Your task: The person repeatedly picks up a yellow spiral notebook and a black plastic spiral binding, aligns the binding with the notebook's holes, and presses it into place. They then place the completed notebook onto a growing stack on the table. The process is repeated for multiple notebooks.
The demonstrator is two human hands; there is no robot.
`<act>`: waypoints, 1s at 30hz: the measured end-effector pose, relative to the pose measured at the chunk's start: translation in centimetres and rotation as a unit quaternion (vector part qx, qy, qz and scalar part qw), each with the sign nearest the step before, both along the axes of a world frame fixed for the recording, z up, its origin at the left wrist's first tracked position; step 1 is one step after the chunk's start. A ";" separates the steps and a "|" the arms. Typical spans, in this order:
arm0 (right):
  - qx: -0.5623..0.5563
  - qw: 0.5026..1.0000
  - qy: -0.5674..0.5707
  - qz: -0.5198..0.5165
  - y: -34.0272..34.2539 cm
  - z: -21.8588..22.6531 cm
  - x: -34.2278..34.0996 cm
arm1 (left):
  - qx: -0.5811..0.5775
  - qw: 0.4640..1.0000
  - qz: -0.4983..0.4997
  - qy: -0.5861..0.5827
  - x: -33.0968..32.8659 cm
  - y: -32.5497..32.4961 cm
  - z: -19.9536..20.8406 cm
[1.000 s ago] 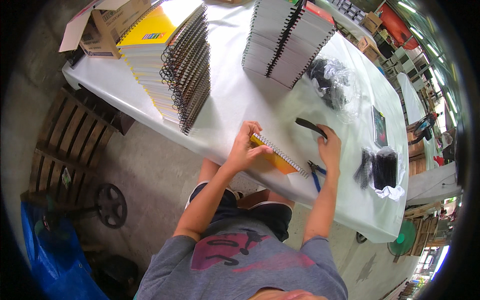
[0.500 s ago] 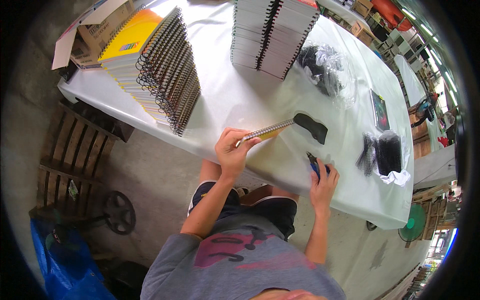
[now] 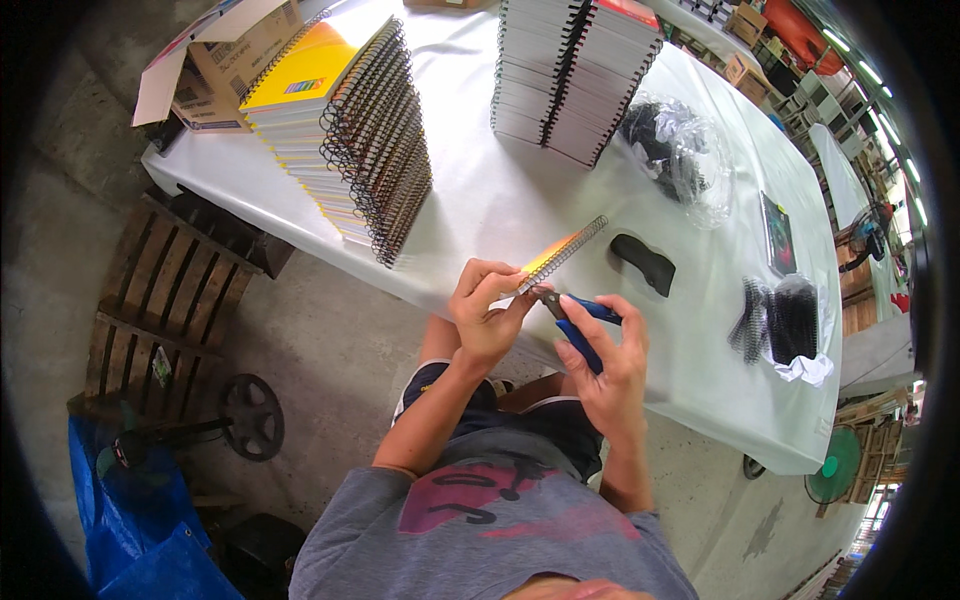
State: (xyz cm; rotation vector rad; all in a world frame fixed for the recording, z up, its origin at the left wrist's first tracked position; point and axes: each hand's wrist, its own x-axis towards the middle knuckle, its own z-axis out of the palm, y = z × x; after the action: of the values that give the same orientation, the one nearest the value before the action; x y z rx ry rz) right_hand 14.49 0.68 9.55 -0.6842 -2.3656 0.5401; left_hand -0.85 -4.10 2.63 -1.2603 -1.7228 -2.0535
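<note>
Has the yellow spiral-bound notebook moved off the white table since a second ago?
Yes. The yellow spiral-bound notebook has been lifted from lying flat at the white table's near edge and is held up edge-on.

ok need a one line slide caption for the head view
Left hand holds a spiral-bound notebook on edge while the right hand applies blue-handled pliers to its wire end.

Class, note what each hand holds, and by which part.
The left hand holds a notebook by the near end of its spiral edge. The right hand holds blue-handled pliers by the handles.
</note>
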 end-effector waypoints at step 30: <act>-0.036 0.915 -0.304 -0.264 6.4 -6.3 9.6 | 0.173 0.910 -0.106 -0.362 0.5 -1.7 3.4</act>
State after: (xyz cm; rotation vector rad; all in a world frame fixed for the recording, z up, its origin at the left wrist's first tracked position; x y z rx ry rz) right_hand 24.09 7.10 3.21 -1.6573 -2.5384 0.1819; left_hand -0.35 -5.76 5.99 -0.6235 -1.3547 -3.0536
